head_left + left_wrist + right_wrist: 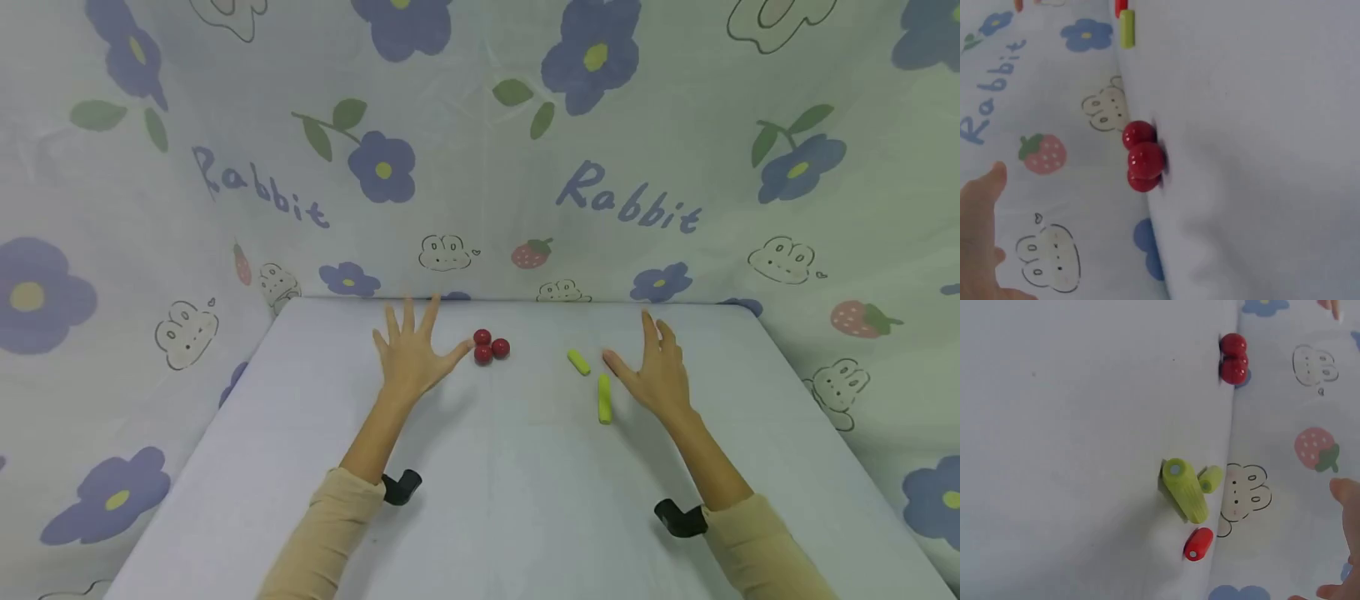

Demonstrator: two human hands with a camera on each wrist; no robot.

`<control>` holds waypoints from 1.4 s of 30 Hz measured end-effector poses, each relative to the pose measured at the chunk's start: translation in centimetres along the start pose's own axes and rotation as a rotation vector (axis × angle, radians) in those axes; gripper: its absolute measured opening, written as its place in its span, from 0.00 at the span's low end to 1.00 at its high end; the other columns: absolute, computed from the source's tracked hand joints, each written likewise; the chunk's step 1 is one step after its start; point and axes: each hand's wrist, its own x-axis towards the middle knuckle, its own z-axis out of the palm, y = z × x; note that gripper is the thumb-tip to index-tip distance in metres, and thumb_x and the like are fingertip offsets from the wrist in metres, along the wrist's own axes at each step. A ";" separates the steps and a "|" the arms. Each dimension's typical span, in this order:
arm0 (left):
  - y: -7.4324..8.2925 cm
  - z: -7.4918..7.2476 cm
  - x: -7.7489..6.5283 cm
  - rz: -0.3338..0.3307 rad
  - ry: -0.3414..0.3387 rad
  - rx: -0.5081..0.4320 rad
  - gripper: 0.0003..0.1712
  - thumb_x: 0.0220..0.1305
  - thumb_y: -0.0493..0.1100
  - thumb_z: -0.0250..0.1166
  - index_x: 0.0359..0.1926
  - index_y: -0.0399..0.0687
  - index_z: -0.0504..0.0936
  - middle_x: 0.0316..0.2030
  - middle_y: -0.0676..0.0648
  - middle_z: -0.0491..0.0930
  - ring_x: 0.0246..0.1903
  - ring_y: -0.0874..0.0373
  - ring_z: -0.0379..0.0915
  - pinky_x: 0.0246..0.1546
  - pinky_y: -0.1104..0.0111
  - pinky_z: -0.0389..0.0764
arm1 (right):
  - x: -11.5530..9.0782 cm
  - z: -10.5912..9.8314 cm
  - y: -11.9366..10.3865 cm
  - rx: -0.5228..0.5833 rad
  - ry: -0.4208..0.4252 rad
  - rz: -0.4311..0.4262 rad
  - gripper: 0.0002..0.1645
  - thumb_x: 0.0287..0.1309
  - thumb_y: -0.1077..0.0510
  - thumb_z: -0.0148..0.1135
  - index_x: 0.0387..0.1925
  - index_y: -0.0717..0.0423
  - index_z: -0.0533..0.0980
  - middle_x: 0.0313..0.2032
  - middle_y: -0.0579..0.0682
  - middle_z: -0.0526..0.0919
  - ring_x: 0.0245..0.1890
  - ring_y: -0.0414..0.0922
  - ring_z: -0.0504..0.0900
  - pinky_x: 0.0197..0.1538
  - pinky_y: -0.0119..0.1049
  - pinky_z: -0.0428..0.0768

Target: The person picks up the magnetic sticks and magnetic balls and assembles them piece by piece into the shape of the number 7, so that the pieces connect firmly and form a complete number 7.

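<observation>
My left hand is held with its fingers spread, holding nothing. Its thumb tip reaches beside three glossy red balls in the head view. The balls sit clustered together on the white table. On the other side, my right hand has its thumb held away from its straight fingers, with nothing between them. Left of it lie a long yellow-green rod and a shorter yellow-green rod. A short red rod shows in the right wrist view but is hidden in the head view. Grey round spots mark some rod ends.
The white table meets a hanging cloth printed with flowers, rabbits and strawberries along its back edge. More of this cloth hangs at both sides. A black camera mount is on the left wrist and another mount on the right.
</observation>
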 end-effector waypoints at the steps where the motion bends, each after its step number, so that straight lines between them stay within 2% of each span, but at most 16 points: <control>1: 0.0 0.3 -0.1 -0.007 -0.013 -0.012 0.54 0.50 0.79 0.50 0.73 0.64 0.47 0.71 0.34 0.47 0.69 0.31 0.34 0.59 0.32 0.46 | -0.1 0.1 0.2 0.030 -0.009 0.005 0.55 0.56 0.36 0.58 0.72 0.60 0.45 0.65 0.74 0.54 0.59 0.74 0.59 0.50 0.70 0.66; 6: 0.0 1.6 -0.6 -0.024 -0.028 -0.063 0.51 0.53 0.76 0.51 0.71 0.54 0.58 0.63 0.33 0.65 0.64 0.30 0.53 0.55 0.38 0.63 | -0.7 0.9 1.0 0.111 -0.079 0.040 0.52 0.57 0.42 0.61 0.70 0.65 0.47 0.61 0.76 0.59 0.59 0.71 0.62 0.54 0.67 0.66; 10: -0.1 3.1 -0.9 -0.025 0.005 -0.113 0.47 0.55 0.73 0.54 0.66 0.49 0.66 0.54 0.35 0.76 0.54 0.34 0.70 0.45 0.44 0.75 | -1.4 1.5 1.4 0.123 -0.114 0.045 0.50 0.57 0.47 0.62 0.69 0.67 0.49 0.58 0.75 0.63 0.53 0.69 0.69 0.48 0.63 0.73; 13: -0.3 4.3 -1.0 -0.022 0.017 -0.160 0.43 0.56 0.70 0.57 0.63 0.45 0.70 0.47 0.34 0.80 0.45 0.38 0.76 0.37 0.48 0.78 | -2.0 2.0 1.7 0.128 -0.131 0.045 0.49 0.57 0.48 0.62 0.69 0.67 0.50 0.56 0.74 0.67 0.48 0.66 0.74 0.44 0.60 0.76; 16: -0.4 5.5 -1.1 -0.018 -0.005 -0.219 0.40 0.58 0.66 0.58 0.62 0.44 0.71 0.46 0.34 0.80 0.45 0.40 0.76 0.38 0.49 0.78 | -2.4 2.5 2.0 0.130 -0.154 0.052 0.46 0.58 0.49 0.61 0.68 0.67 0.52 0.54 0.73 0.69 0.48 0.65 0.75 0.44 0.58 0.76; 19: -0.4 6.5 -1.1 -0.011 -0.038 -0.313 0.37 0.59 0.62 0.60 0.62 0.43 0.70 0.50 0.36 0.78 0.51 0.41 0.73 0.47 0.49 0.75 | -2.7 2.9 2.2 0.120 -0.164 0.057 0.42 0.59 0.49 0.60 0.66 0.68 0.56 0.51 0.72 0.72 0.46 0.64 0.77 0.44 0.57 0.76; 24: -0.3 8.1 -0.9 0.050 -0.016 -0.434 0.35 0.58 0.56 0.64 0.61 0.39 0.70 0.49 0.34 0.77 0.51 0.42 0.72 0.51 0.51 0.72 | -2.9 3.5 2.6 0.124 -0.187 0.064 0.37 0.58 0.50 0.60 0.61 0.70 0.62 0.47 0.70 0.76 0.44 0.62 0.78 0.44 0.55 0.77; 28: 0.1 8.9 -0.8 0.078 0.011 -0.469 0.35 0.56 0.52 0.67 0.60 0.37 0.71 0.49 0.33 0.77 0.50 0.42 0.73 0.51 0.51 0.73 | -3.3 3.9 2.9 0.145 -0.202 0.067 0.34 0.57 0.52 0.60 0.59 0.71 0.65 0.45 0.69 0.77 0.44 0.61 0.78 0.44 0.55 0.77; 34: 0.5 10.1 -0.4 0.070 0.021 -0.489 0.34 0.55 0.51 0.68 0.58 0.37 0.72 0.47 0.34 0.77 0.48 0.43 0.73 0.49 0.52 0.74 | -3.6 4.3 2.8 0.161 -0.187 0.077 0.34 0.57 0.53 0.62 0.58 0.70 0.66 0.43 0.69 0.78 0.42 0.60 0.78 0.42 0.53 0.77; 42: 0.9 11.0 0.0 0.009 -0.030 -0.471 0.35 0.54 0.50 0.69 0.60 0.40 0.70 0.48 0.36 0.77 0.50 0.43 0.72 0.52 0.52 0.72 | -3.7 5.2 2.3 0.156 -0.201 0.089 0.38 0.54 0.49 0.65 0.58 0.71 0.66 0.42 0.67 0.78 0.40 0.57 0.77 0.42 0.50 0.77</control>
